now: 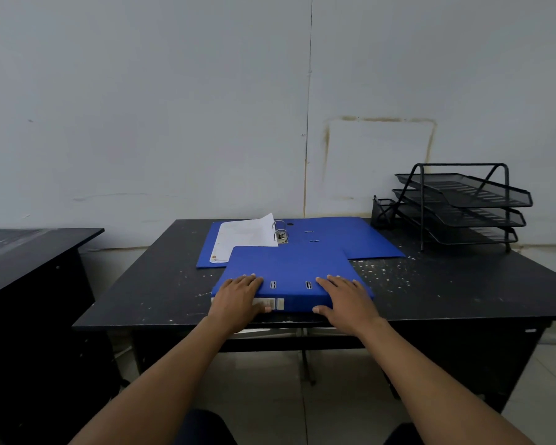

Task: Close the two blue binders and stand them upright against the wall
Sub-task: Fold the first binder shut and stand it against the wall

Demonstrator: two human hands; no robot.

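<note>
Here the closed binder [289, 277] is pressed flat at the table's [142, 284] front edge by the left hand [238, 298] and right hand [347, 298], fingers spread, thumbs against its spine, nothing gripped, likely to keep it shut. The open binder [350, 234] is left lying near the back edge, below the wall [174, 123].

matt blue closed binder [289, 271]; shiny metal rings [280, 231]; white paper [244, 237]; black wire-mesh metal trays [463, 203]; speckled matt desk [161, 284]

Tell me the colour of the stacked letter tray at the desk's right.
Black wire mesh: the letter tray, seen in the head view.

Two bare forearms, no sleeves, left hand [238, 300], right hand [347, 300], no rings, dark trousers
</note>
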